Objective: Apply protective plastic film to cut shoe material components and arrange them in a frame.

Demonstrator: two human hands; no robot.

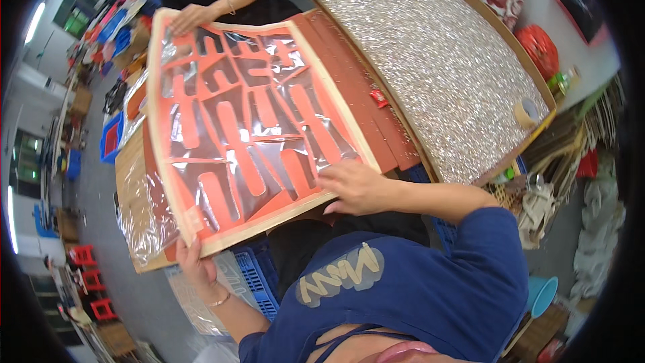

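Note:
A large wood-edged panel (238, 133) tilts in front of me. It is orange-red, with rows of U-shaped and forked areas under shiny clear film, some looking dark. My left hand (193, 265) grips the near left corner of its frame, thumb on top. My right hand (356, 186) is at the near edge towards the right, its bent fingertips on the panel face and the thumb lower by the edge. What lies under the right fingers is hidden. Across from me, another person's hand (190, 18) rests on the far left corner.
A wide shallow tray (383, 71) full of glittering silvery bits stands at the right, with a tape roll (527, 113) on it. Reddish-brown boards (336, 47) lie beside the panel. Clear film covers cardboard (134, 192) at left. A blue plastic crate (252, 276) stands below.

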